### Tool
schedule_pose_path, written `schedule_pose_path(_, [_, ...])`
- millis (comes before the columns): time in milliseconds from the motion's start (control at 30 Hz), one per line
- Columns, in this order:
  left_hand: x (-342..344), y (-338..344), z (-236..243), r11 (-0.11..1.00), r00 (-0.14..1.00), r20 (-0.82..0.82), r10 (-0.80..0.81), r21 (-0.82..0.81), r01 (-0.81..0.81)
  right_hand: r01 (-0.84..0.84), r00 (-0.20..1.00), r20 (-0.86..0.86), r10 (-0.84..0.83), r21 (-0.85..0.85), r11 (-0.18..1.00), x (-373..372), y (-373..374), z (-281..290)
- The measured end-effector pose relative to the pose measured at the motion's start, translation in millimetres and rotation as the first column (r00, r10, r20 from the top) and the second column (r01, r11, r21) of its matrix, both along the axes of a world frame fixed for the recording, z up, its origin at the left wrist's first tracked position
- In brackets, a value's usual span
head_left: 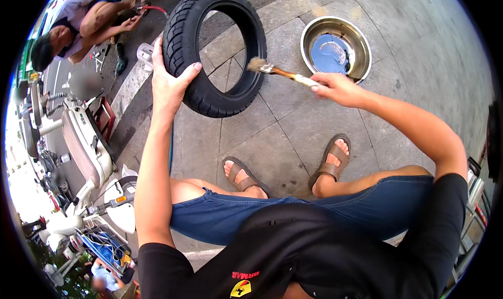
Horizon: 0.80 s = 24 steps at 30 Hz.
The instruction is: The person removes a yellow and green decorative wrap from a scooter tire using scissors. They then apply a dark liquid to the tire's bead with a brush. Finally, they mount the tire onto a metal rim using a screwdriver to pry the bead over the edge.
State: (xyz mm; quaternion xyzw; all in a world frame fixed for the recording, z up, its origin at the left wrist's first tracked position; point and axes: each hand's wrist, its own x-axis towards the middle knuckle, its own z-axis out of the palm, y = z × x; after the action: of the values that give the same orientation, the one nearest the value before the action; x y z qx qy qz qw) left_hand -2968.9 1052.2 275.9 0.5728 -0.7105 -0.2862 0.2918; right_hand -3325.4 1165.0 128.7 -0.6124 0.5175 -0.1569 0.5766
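A black tire (pixel 183 42) is at eleven o'clock, its left side gripped by the left hand (pixel 170 87). The right hand (pixel 338 88) grips a paintbrush (pixel 285 73), bristles overlapping the tire's three-o'clock side; contact is unclear. A metal bowl (pixel 361 53) sits past one o'clock. At six, the black shirt (pixel 335 246) bears red lettering (pixel 245 274) above a yellow shield emblem (pixel 241 289).

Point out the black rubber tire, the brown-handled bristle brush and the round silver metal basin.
Black rubber tire (pixel 179 43): head view, on its left tread.
Brown-handled bristle brush (pixel 284 73): head view, on the handle.
Round silver metal basin (pixel 361 48): head view, on its inner right wall.
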Motion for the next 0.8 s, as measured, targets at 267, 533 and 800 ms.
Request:
schedule_pose_path(267, [44.1, -32.8, 15.8, 0.955, 0.997, -0.021, -0.080, 0.286, 0.083, 0.140, 0.933, 0.276, -0.230, 0.310, 0.940, 119.1, 64.3, -42.9])
schedule_pose_path(533, [41.3, -87.3, 3.0, 0.950, 0.993, 0.007, -0.122, 0.291, 0.115, 0.314, 0.932, 0.154, -0.327, 0.100, 0.944, 156.8, 68.3, -88.4])
schedule_pose_path(800, [48.4, -104.2, 1.2, 0.949, 0.957, 0.066, -0.284, 0.158, 0.271, 0.330, 0.866, -0.192, -0.462, -0.475, 0.816, 116.3, 3.8, -106.7])
